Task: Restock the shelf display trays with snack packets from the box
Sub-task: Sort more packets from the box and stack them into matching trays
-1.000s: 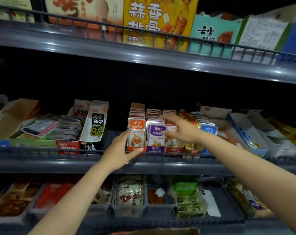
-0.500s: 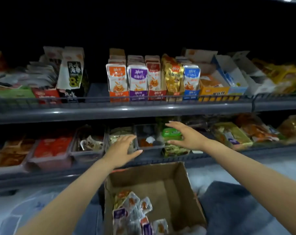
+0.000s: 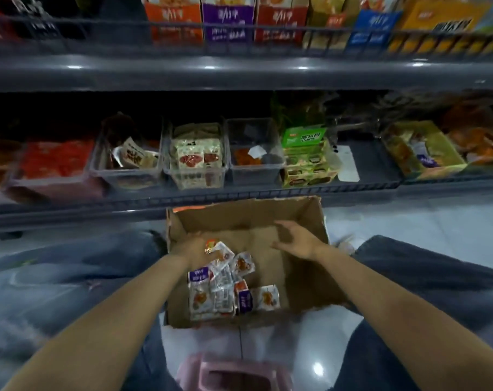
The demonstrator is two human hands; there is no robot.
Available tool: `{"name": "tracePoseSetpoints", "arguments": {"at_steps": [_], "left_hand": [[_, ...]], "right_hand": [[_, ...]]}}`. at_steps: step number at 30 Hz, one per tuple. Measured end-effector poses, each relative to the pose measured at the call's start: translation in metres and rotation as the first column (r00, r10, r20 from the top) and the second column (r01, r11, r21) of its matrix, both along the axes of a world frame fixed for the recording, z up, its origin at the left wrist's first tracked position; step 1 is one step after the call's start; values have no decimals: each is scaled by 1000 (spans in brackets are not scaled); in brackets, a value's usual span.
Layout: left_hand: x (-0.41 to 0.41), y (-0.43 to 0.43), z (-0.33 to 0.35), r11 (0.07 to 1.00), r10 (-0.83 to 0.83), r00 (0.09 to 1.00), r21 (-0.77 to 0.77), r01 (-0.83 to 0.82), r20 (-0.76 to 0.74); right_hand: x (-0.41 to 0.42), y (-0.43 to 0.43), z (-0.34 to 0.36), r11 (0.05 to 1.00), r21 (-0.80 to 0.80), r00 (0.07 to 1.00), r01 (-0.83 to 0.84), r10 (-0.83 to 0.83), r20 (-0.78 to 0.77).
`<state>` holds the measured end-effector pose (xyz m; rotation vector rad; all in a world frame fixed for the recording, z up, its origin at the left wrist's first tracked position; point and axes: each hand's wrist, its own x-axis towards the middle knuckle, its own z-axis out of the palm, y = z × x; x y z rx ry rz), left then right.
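Observation:
An open cardboard box [image 3: 298, 214] stands on the floor between my knees. Several small snack packets [image 3: 225, 289], orange, purple and white, lie in a heap in its left half. My left hand [image 3: 190, 245] is down inside the box at the top of the heap, fingertips against an orange packet [image 3: 211, 245]; the blur hides whether they grip it. My right hand [image 3: 297, 242] hovers over the bare right part of the box floor, fingers relaxed and holding nothing. The orange [image 3: 177, 22], purple [image 3: 228, 22] and red [image 3: 282, 22] display trays stand on the shelf above.
A lower shelf right behind the box holds clear bins [image 3: 194, 176] and a green carton [image 3: 307, 156]. The grey shelf edge [image 3: 239, 74] juts out overhead. My knees in jeans flank the box. A pink stool [image 3: 234, 373] is under me.
My view dropped from the display trays to the box. Both hands came down from the shelf into the box, the left one reaching the packet heap.

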<state>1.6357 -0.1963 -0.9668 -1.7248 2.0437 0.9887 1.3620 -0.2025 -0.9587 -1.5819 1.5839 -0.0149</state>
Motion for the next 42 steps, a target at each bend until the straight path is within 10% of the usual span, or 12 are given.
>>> {"name": "tracePoseSetpoints", "arguments": {"at_steps": [19, 31, 42], "left_hand": [[-16, -4, -150, 914, 54, 998, 400, -62, 32], [-65, 3, -178, 927, -168, 978, 317, 200, -125], [-64, -8, -158, 843, 479, 838, 402, -357, -261]], "right_hand": [[46, 10, -178, 663, 498, 697, 560, -701, 150], [61, 3, -209, 450, 568, 460, 689, -877, 138], [16, -5, -176, 408, 608, 322, 681, -913, 252]]}}
